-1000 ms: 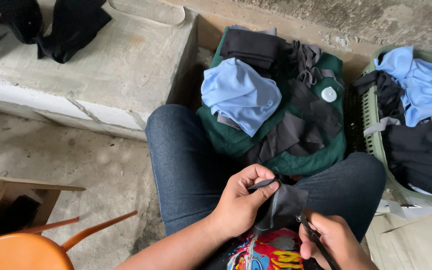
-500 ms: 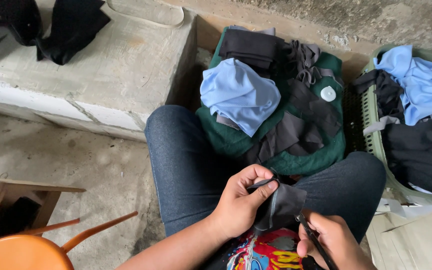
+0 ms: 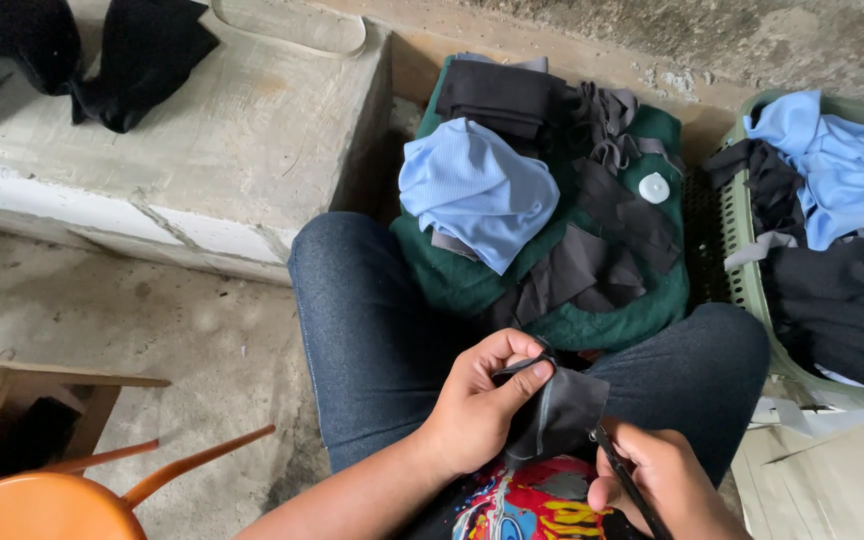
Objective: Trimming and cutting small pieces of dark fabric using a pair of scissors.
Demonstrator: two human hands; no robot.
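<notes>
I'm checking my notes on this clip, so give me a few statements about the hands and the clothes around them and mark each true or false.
1. The left hand pinches a piece of dark grey fabric. True.
2. The right hand holds a thin dark tool. True.
3. A red shirt lies on top of the green cloth pile. False: a light blue garment lies there.
4. The green basket at the right holds only shoes. False: it holds blue and black clothes.
5. The person wears blue jeans. True.
</notes>
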